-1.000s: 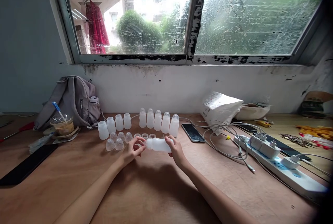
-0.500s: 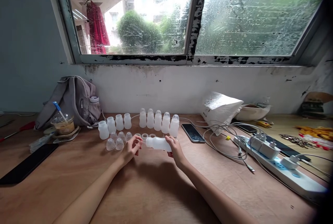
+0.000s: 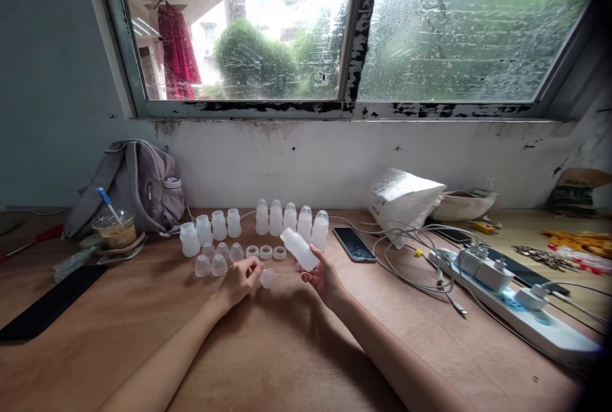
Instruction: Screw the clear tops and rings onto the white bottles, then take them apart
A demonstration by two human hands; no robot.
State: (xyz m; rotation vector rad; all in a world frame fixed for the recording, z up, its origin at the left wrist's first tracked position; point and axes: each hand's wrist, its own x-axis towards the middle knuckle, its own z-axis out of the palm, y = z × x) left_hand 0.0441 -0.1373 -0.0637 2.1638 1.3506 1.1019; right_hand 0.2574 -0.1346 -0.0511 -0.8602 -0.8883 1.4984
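My right hand is wrapped around the lower part of a frosted white baby bottle. It is tilted, its uncapped mouth pointing up and left. My left hand is closed in a pinch, with a small translucent dome-shaped piece at its fingertips; its exact kind is unclear. Beside that hand stand several clear dome caps. White rings lie flat just beyond the hands. Several open bottles stand behind the caps, and a row of capped bottles rises behind the rings.
A phone lies right of the bottles, near tangled cables and a white power strip. A white pouch leans by the wall. Leftward are a drink cup, a backpack and a flat black object.
My right hand has tipped the bottle from nearly level to mouth up-left. My left fingers have come away from its mouth, with the translucent piece now showing. The rings are less covered.
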